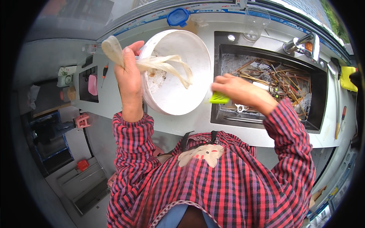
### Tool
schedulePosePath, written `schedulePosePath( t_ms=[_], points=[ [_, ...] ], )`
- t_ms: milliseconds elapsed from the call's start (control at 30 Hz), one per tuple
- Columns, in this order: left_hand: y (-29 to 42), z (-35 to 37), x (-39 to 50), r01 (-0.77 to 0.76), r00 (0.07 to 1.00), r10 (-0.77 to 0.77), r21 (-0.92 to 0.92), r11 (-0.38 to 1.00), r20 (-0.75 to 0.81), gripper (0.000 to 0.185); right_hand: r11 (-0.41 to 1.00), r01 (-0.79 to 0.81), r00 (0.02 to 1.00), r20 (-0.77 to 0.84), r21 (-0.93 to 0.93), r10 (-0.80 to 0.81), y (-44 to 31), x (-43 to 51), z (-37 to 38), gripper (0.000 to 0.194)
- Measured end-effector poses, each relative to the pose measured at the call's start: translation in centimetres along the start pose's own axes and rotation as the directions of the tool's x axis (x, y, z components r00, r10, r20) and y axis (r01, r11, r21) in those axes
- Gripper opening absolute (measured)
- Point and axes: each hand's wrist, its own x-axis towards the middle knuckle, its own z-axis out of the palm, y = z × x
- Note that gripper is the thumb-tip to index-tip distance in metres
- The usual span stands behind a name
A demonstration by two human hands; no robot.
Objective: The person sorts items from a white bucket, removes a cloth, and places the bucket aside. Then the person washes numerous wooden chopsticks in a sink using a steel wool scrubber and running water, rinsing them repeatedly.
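My left hand (129,75) is closed around a cream-coloured cloth strip (162,62), with one loop standing above the thumb and the other hanging across the bucket's mouth. Beside that hand, a round white plastic bucket (188,97) is tilted on the counter, its mouth facing me; pale residue and a brown speck lie inside. My right hand (235,88), slightly blurred, grips a bright green slotted plastic piece (219,97) at the sink's left edge. Below it, the dark sink (318,108) holds sudsy water, many wooden chopsticks (256,77), a white-handled utensil (261,85) and a small metal tool (241,108).
A blue-lidded container (178,17) and a clear plastic cup (255,24) stand behind. The chrome faucet (302,44) overhangs the sink's back right. A long-handled tool (336,94) and a yellow item (348,78) lie right. A screwdriver (105,72) lies left, near a pink box (93,85).
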Motion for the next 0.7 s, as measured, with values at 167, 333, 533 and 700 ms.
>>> schedulePosePath(
  t_ms=[167,333,533,700],
  points=[
    [-1.3,-2.8,1.9,0.055,0.998,-0.057,-0.102,0.993,-0.025,0.044,0.925,-0.378,0.923,-0.089,-0.039,0.373,2.3,-8.3,0.2,0.04],
    [-3.0,-7.5,4.2,0.166,0.973,-0.208,-0.327,0.93,-0.096,0.045,0.764,-0.611,0.791,-0.129,-0.207,0.598,3.3,-13.2,4.0,0.06],
    [-8.6,-14.6,6.1,0.168,0.917,-0.324,-0.51,0.844,-0.234,0.054,0.723,-0.686,0.727,-0.113,-0.081,0.677,3.0,-15.3,7.2,0.052],
    [-17.9,-19.2,8.9,0.1,0.736,-0.548,-0.735,0.67,-0.398,0.053,0.76,-0.648,0.754,-0.181,-0.049,0.631,1.7,-16.1,8.2,0.042]
  ],
)
